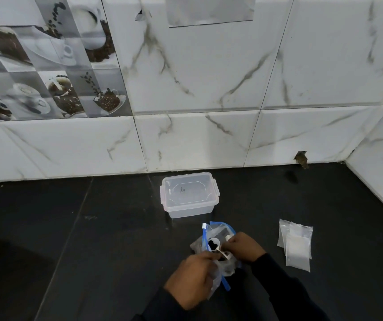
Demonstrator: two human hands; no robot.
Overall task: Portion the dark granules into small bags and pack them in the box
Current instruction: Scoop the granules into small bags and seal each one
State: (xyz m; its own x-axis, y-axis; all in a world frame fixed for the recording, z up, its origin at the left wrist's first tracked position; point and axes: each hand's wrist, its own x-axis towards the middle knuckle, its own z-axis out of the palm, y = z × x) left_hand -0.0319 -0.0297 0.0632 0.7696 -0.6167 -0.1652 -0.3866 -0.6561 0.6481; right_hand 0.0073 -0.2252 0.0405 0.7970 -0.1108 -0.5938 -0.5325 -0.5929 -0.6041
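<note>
From my remote seat, the white marble-tiled wall (209, 77) fills the upper half of the head view, with a block of coffee-print tiles (47, 72) at its left. There is a small broken hole (301, 159) low in the wall at the right, where it meets the worktop. Below the wall lies a black counter (93, 239).

The clear box (189, 194) stands on the counter near the wall, with its lid on. It sits beyond the hands and apart from them. To the right, a short stack of small bags (298, 246) lies flat on the counter, well clear of the box. I cannot tell whether any of them holds anything.

In front of the box I see a clear zip bag (218, 230) with a blue seal strip, held up between both hands with its mouth open. The left hand (192, 281) comes out of a dark sleeve and has its fingers curled round the near side of the zip bag, bunching the plastic. The right hand (246, 247) is also dark-sleeved, and its fingertips are drawn together, pinching the handle of a white scoop (223, 253). The scoop's bowl sits in the mouth of the zip bag and holds a little heap of dark granules (213, 244). More dark matter shows dimly through the zip bag's lower part.
</note>
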